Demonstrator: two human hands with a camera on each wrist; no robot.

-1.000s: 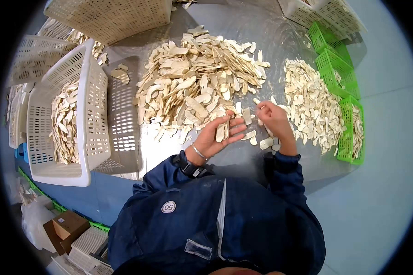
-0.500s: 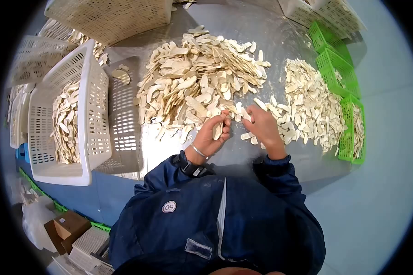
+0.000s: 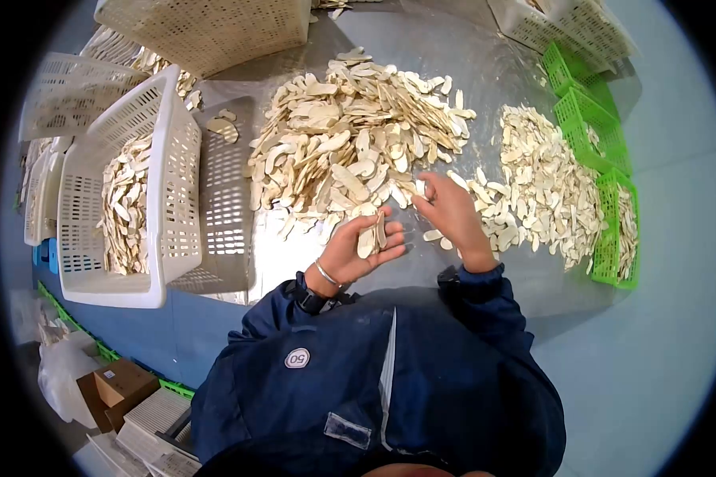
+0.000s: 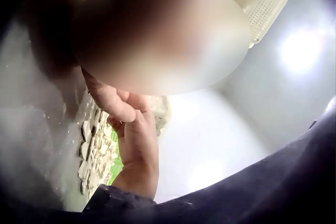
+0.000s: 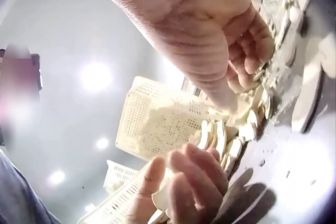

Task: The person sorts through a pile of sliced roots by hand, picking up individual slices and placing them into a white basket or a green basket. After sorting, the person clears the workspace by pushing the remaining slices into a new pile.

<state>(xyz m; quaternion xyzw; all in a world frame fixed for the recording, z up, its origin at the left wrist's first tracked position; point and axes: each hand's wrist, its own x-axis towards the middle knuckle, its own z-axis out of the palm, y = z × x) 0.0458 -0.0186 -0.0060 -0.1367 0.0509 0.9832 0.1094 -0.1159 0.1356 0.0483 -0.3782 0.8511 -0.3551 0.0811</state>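
pale slices [image 3: 368, 241] held over the counter [image 3: 485, 71]

white basket [image 3: 184, 183] on your left: a good layer of slices inside, well below the rim. three green baskets [image 3: 611, 226] in a row on your right; nearest one holds slices, middle one a few. more white crates [image 3: 203, 36] stand along the far side.

counter grey and shiny, pale crumbs scattered. large heap [image 3: 334, 127] in the middle, smaller heap [image 3: 549, 183] right, beside the green baskets. blue floor [image 3: 175, 350] below; brown carton [image 3: 123, 384] and clear bag [image 3: 65, 378] lower left.

slices cream-coloured, thin, long, some curved. your left hand [image 3: 348, 253] holds a few across the palm, thumb over them. your right hand [image 3: 459, 219], at the large heap's near edge, pinches a single slice [image 3: 419, 189] between thumb and fingers.
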